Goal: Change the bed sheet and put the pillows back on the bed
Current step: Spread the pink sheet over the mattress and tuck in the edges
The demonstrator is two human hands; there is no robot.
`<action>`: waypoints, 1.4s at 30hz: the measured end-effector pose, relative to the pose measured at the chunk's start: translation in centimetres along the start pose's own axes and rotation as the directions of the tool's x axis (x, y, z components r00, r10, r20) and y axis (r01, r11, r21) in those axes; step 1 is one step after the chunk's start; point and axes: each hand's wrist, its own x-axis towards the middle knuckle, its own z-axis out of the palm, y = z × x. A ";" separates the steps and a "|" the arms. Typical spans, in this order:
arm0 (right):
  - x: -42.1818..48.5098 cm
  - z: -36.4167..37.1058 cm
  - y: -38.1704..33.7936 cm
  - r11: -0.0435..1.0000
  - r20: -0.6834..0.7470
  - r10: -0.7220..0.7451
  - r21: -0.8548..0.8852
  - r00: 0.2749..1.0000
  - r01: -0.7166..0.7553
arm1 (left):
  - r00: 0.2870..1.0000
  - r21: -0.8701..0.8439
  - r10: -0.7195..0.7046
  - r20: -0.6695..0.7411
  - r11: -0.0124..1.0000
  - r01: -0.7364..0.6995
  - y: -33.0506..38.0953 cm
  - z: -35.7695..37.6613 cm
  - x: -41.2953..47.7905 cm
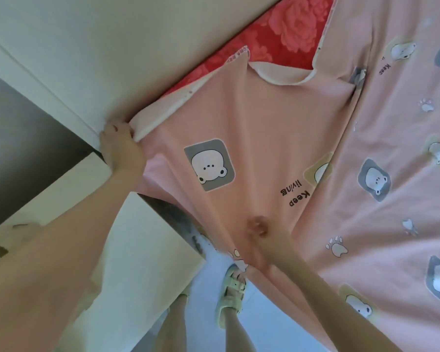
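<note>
A pink bed sheet [264, 128] printed with bear faces and paw marks covers most of the bed on the right. Its corner is folded back, showing a cream underside and a red floral layer [277, 34] beneath. My left hand [120, 146] grips the sheet's edge at the bed corner, against the white headboard [87, 47]. My right hand [258, 231] pinches a bunch of the sheet at the bed's side, where the cloth hangs down. No pillows are in view.
A white bedside cabinet [137, 250] stands close to the bed corner, under my left forearm. A dark gap lies between it and the headboard. My feet in pale green sandals [231, 298] stand on a light floor by the bed.
</note>
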 end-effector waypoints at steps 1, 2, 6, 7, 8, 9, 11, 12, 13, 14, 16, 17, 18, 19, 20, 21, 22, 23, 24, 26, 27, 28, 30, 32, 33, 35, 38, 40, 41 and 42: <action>1.4 -0.8 -2.0 0.999 -0.099 -0.024 0.019 0.995 0.026 | 0.999 -0.072 0.001 -0.036 0.997 -0.004 -0.2 -0.7 -0.3; 3.0 -1.5 -3.8 0.997 -0.193 -0.071 0.011 0.979 0.075 | 0.998 -0.160 -0.007 -0.062 0.987 -0.003 -0.4 -1.5 -0.7; 8.6 -4.3 -11.1 0.957 -0.346 -0.283 -0.160 0.895 0.240 | 0.995 -0.555 -0.096 -0.005 0.828 0.077 -0.5 -5.0 -2.3; 9.7 -5.0 -12.7 0.944 -0.347 -0.321 -0.195 0.881 0.267 | 0.995 -0.597 -0.099 -0.003 0.798 0.078 -0.4 -5.8 -2.5; 10.6 -5.5 -14.2 0.930 -0.346 -0.354 -0.233 0.869 0.286 | 0.995 -0.626 -0.100 0.001 0.776 0.079 -0.3 -6.6 -2.7; 11.5 -6.0 -15.7 0.913 -0.352 -0.386 -0.280 0.853 0.298 | 0.995 -0.647 -0.102 0.017 0.757 0.089 -0.2 -7.3 -2.8; 12.7 -6.7 -18.3 0.870 -0.363 -0.426 -0.415 0.828 0.265 | 0.993 -0.690 -0.111 0.050 0.714 0.114 0.2 -8.4 -2.9; 13.2 -6.9 -19.3 0.837 -0.360 -0.450 -0.488 0.817 0.246 | 0.991 -0.695 -0.115 0.070 0.707 0.132 0.3 -8.9 -3.0; 13.8 -7.1 -20.3 0.795 -0.340 -0.478 -0.560 0.810 0.234 | 0.990 -0.682 -0.104 0.091 0.718 0.138 0.4 -9.4 -3.0; 14.4 -7.3 -21.1 0.745 -0.305 -0.506 -0.626 0.806 0.231 | 0.991 -0.654 -0.073 0.113 0.746 0.130 0.4 -9.8 -3.1; 15.8 -7.9 -22.5 0.633 -0.216 -0.540 -0.741 0.813 0.224 | 0.990 -0.573 -0.015 0.139 0.815 0.093 0.2 -10.8 -3.0; 16.5 -8.2 -22.9 0.580 -0.173 -0.534 -0.788 0.828 0.209 | 0.991 -0.544 0.006 0.137 0.836 0.070 -0.1 -11.1 -2.9; 17.0 -8.5 -23.1 0.525 -0.130 -0.519 -0.829 0.845 0.195 | 0.993 -0.523 0.026 0.119 0.851 0.041 -0.6 -11.3 -2.9; 17.6 -8.8 -23.3 0.466 -0.080 -0.501 -0.864 0.862 0.191 | 0.995 -0.509 0.038 0.090 0.860 0.013 -1.2 -11.4 -2.8; 18.2 -9.1 -23.3 0.405 -0.029 -0.471 -0.895 0.882 0.187 | 0.998 -0.499 0.037 0.050 0.866 -0.007 -1.9 -11.4 -2.6; 18.6 -9.3 -23.3 0.350 0.013 -0.435 -0.919 0.900 0.182 | 1.000 -0.500 0.012 0.007 0.866 -0.007 -2.7 -11.5 -2.4; 19.2 -9.6 -23.2 0.308 0.043 -0.398 -0.935 0.916 0.178 | 0.999 -0.515 -0.034 -0.030 0.857 0.014 -3.5 -11.6 -2.3; 19.8 -9.9 -23.0 0.279 0.066 -0.363 -0.944 0.929 0.176 | 0.994 -0.532 -0.087 -0.070 0.846 0.037 -4.1 -11.6 -2.1; 20.5 -10.2 -22.7 0.259 0.085 -0.334 -0.950 0.939 0.178 | 0.984 -0.539 -0.144 -0.107 0.840 0.064 -4.7 -11.6 -2.0; 21.7 -10.7 -22.3 0.236 0.102 -0.303 -0.955 0.947 0.179 | 0.953 -0.518 -0.259 -0.157 0.843 0.144 -5.3 -11.4 -1.8; 22.4 -11.0 -22.3 0.236 0.092 -0.310 -0.957 0.946 0.170 | 0.935 -0.498 -0.312 -0.169 0.845 0.192 -5.6 -11.2 -1.9; 23.0 -11.4 -22.5 0.247 0.066 -0.330 -0.957 0.942 0.154 | 0.921 -0.477 -0.349 -0.175 0.848 0.231 -5.6 -11.0 -2.0; 24.2 -12.0 -22.9 0.279 0.032 -0.372 -0.949 0.928 0.144 | 0.906 -0.446 -0.385 -0.176 0.852 0.275 -5.7 -10.4 -2.1; 25.3 -12.3 -23.4 0.265 0.086 -0.396 -0.943 0.914 0.204 | 0.903 -0.446 -0.406 -0.141 0.840 0.308 -5.8 -10.0 -2.2; 25.8 -12.3 -23.6 0.252 0.117 -0.400 -0.940 0.909 0.232 | 0.906 -0.448 -0.405 -0.119 0.837 0.315 -5.9 -9.7 -2.1; 26.8 -12.0 -23.9 0.250 0.132 -0.435 -0.932 0.891 0.261 | 0.907 -0.473 -0.413 -0.080 0.817 0.330 -6.0 -9.4 -1.9; 27.6 -11.3 -24.0 0.229 0.112 -0.580 -0.928 0.807 0.293 | 0.885 -0.548 -0.466 0.014 0.737 0.396 -5.6 -9.2 -1.5; 27.6 -11.4 -23.7 0.227 0.104 -0.625 -0.924 0.774 0.308 | 0.893 -0.530 -0.450 0.027 0.751 0.395 -5.4 -9.1 -1.3; 27.6 -11.7 -23.5 0.258 0.076 -0.656 -0.912 0.751 0.318 | 0.905 -0.496 -0.426 0.016 0.782 0.377 -5.3 -9.0 -1.1; 27.4 -12.1 -23.5 0.322 0.029 -0.693 -0.882 0.720 0.345 | 0.919 -0.448 -0.394 -0.004 0.822 0.351 -5.2 -8.7 -1.0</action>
